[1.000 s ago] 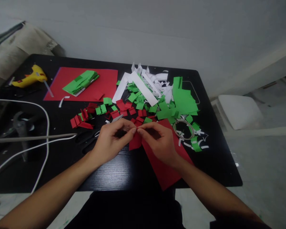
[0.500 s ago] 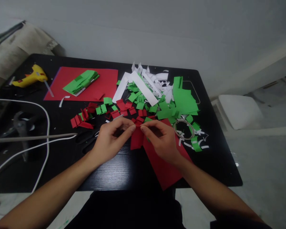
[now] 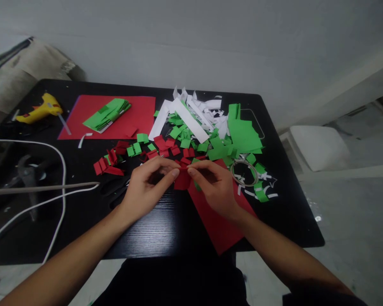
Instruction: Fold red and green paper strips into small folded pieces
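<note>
Between my hands is a small piece of red paper (image 3: 181, 182), pinched along its upper edge. My left hand (image 3: 150, 180) grips its left side between thumb and forefinger, and my right hand (image 3: 213, 185) pinches the right side the same way. Under my right hand lies a larger red paper sheet (image 3: 215, 221) on the black table. Just beyond my fingers are small folded red paper pieces (image 3: 162, 143) and green paper pieces (image 3: 185, 134). Scissors (image 3: 115, 191) with black handles rest beside my left wrist, partly hidden by it.
White paper strips (image 3: 191, 119) and a green sheet (image 3: 244, 134) lie at the back. A tape ring (image 3: 244, 173) sits at right. At left are a yellow glue gun (image 3: 41, 110), pliers (image 3: 28, 178) and a white cable (image 3: 63, 170). Folded green paper (image 3: 108, 114) rests on a red sheet (image 3: 140, 119).
The red paper in my fingers hangs shorter now, its lower part folded upward. Both hands stay nearly in place; the view has shifted slightly.
</note>
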The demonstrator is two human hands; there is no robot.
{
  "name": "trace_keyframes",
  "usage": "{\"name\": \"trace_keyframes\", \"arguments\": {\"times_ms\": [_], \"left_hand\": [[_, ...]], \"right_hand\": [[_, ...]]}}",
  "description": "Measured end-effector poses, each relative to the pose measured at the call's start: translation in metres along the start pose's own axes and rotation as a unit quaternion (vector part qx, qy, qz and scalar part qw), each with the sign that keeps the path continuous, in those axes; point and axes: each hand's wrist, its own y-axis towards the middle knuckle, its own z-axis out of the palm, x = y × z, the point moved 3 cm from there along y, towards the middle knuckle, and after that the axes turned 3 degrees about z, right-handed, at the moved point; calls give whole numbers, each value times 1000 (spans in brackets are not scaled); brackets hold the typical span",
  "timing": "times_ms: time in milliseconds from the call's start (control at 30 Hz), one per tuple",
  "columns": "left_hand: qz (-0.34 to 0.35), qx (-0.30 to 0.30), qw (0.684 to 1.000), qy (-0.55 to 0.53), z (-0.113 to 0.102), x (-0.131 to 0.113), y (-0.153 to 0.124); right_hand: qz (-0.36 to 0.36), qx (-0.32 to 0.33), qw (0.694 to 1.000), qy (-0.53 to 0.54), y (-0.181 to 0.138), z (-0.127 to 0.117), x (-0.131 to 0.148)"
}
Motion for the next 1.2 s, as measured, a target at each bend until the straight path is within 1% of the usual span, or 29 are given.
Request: {"name": "trace_keyframes", "arguments": {"times_ms": [67, 133, 267, 333, 467, 600, 767, 833, 900, 967, 1000, 1033, 1100, 1200], "left_hand": [[17, -12, 1000, 9, -1, 0, -1], [17, -17, 1000, 2, -2, 0, -2], [2, -2, 1000, -22, -2, -2, -4], [2, -4, 1000, -21, -3, -3, -4], [8, 1, 1000, -31, -3, -4, -2], [-8, -3, 999, -51, -2, -4, -1], [-17, -9, 998, -57, -2, -2, -1], [-19, -12, 999, -44, -3, -2, 0], [-28, -14, 999, -31, -6, 0, 1], [-41, -14, 999, -22, -8, 3, 1], [-46, -12, 999, -20, -9, 5, 2], [-50, -9, 999, -20, -10, 6, 2], [-58, -1, 998, -22, -11, 9, 2], [-69, 13, 997, -27, -11, 13, 3]], "right_hand": [[-43, -18, 999, -12, 0, -2, 2], [-60, -23, 998, -23, 0, -2, 4], [5, 9, 1000, 18, -2, -1, 3], [23, 17, 999, 39, -3, 0, 2], [27, 28, 998, 50, -4, 1, 1], [27, 41, 997, 64, -4, 4, -1], [15, 69, 997, 20, -4, 4, -4], [-10, 52, 998, -26, -2, 1, -3], [-56, 9, 993, -107, 0, -3, -1], [-112, -31, 971, -207, 2, -7, 3], [-139, -37, 958, -249, 2, -8, 4], [-163, -32, 946, -279, 2, -7, 6], [-203, 0, 931, -304, 1, -4, 6], [-235, 54, 928, -283, -2, 1, 4]]}}
